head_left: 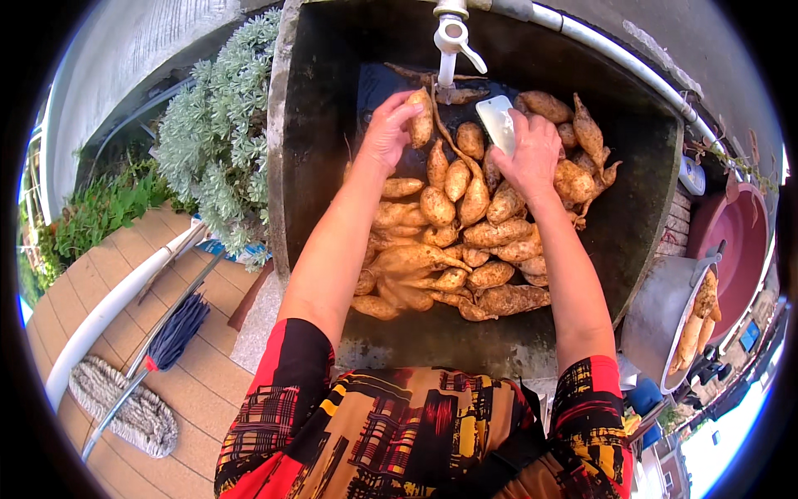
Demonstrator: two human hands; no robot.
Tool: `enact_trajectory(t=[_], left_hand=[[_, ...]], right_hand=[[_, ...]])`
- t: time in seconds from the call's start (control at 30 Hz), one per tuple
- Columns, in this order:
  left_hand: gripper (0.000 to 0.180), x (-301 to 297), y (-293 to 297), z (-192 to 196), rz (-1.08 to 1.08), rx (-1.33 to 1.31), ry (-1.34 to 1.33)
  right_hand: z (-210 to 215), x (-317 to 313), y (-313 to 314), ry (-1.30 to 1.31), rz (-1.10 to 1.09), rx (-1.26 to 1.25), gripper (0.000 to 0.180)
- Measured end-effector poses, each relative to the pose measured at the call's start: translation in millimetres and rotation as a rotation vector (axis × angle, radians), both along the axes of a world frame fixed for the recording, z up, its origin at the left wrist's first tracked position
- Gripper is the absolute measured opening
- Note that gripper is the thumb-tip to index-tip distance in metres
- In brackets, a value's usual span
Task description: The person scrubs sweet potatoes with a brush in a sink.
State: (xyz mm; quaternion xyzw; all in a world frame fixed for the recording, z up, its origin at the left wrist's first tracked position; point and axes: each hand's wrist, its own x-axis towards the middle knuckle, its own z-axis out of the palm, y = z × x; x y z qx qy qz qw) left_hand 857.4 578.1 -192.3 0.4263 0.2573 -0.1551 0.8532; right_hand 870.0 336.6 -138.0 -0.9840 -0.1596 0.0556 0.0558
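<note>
Holding one sweet potato (421, 118) upright under the tap (450, 40), your left hand (386, 133) is gripping it, long axis pointing away from you; your right hand (530, 155), just beside, is clutching a pale scrubber (496, 122).

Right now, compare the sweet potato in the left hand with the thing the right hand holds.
The sweet potato is tan-orange, lumpy and tapered, with a thin root tail; the pale object is whitish, flat and smooth-edged. The left hand grips the potato upright by its side; the right hand covers the pale object's lower end. Both are held under the white tap above the dark sink.
</note>
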Motion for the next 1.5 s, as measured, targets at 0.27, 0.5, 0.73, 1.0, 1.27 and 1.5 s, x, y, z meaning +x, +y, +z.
enact_trajectory(t=[0.27,0.5,0.73,1.0,1.27,1.5], left_hand=[[0.045,24.0,-33.2,-20.4,0.089,-0.685,0.027],[0.036,13.0,-66.2,11.9,0.174,-0.200,0.117],[0.038,16.0,-10.3,-23.6,0.013,-0.568,-0.012],[0.028,25.4,-34.3,3.4,0.166,-0.212,0.071],[0.029,25.9,-41.7,5.7,0.250,-0.418,0.152],[0.032,36.4,-36.3,3.7,0.237,-0.537,0.257]], right_hand=[[11.7,-44.8,83.2,-0.057,-0.097,0.613,0.071],[-2.8,35.4,75.9,0.186,-0.466,0.620,0.060],[24.1,-46.6,106.1,0.079,-0.191,0.799,0.061],[-7.1,10.2,87.3,0.040,-0.362,0.809,0.060],[-12.3,-8.3,88.9,0.064,-0.361,0.868,0.060],[-6.3,-21.0,90.7,0.054,-0.338,0.943,0.062]])
